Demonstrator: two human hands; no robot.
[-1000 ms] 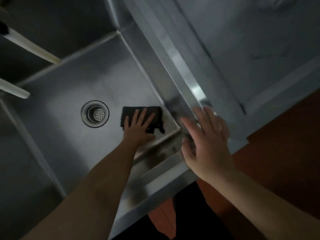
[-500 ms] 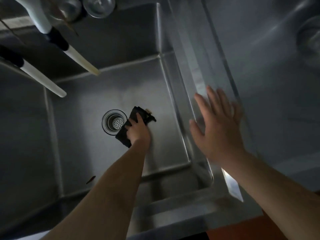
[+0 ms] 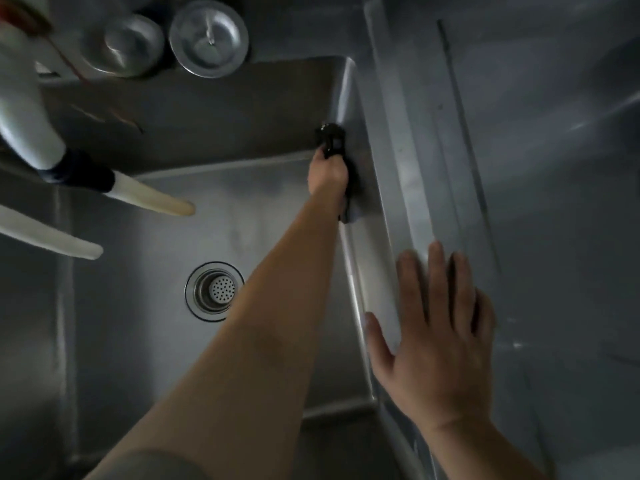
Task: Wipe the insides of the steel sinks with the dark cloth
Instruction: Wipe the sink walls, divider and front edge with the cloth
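The steel sink [image 3: 166, 341] fills the view, seen from above, with its drain strainer [image 3: 214, 291] in the floor. My left hand [image 3: 327, 174] reaches to the far right corner and grips the dark cloth [image 3: 332, 140], holding it against the sink's right inner wall. The cloth bunches above my knuckles and a strip of it hangs down along my wrist. My fingers are hidden behind the hand. My right hand [image 3: 433, 341] lies flat with fingers spread on the sink's right rim [image 3: 398, 202], holding nothing.
Two white tap spouts [image 3: 152, 199] [image 3: 52, 240] jut over the sink from the left. A round steel lid [image 3: 207, 39] and a steel bowl [image 3: 128, 43] sit on the back ledge. A steel counter [image 3: 536, 168] runs along the right.
My left hand has carried the cloth from the sink floor beside the drain up to the far right corner wall. My right hand has settled onto the right rim. The view has shifted over the sink.
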